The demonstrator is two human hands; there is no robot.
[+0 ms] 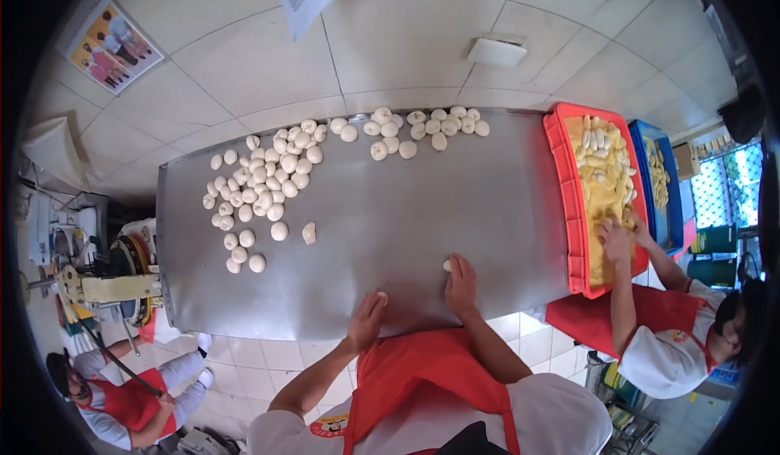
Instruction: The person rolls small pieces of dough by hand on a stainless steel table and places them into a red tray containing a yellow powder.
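Observation:
My left hand (366, 318) rests near the front edge of the steel table (439, 195), fingers curled on a small pale dough piece (382, 297). My right hand (460, 286), a little farther right, is cupped on another dough piece (448, 265), mostly hidden by the fingers. Several round white dough balls (288, 162) are spread over the back left of the table, with another cluster (439, 126) along the back. One irregular lump (309, 232) lies apart, left of centre.
At right, a co-worker's hands (615, 240) work in a red tray (552, 154) of crumb-coated pieces, beside a blue tray (674, 227). Another person (138, 406) holds a stick at lower left, below a machine (106, 284). Papers and a tiled wall (398, 41) border the back.

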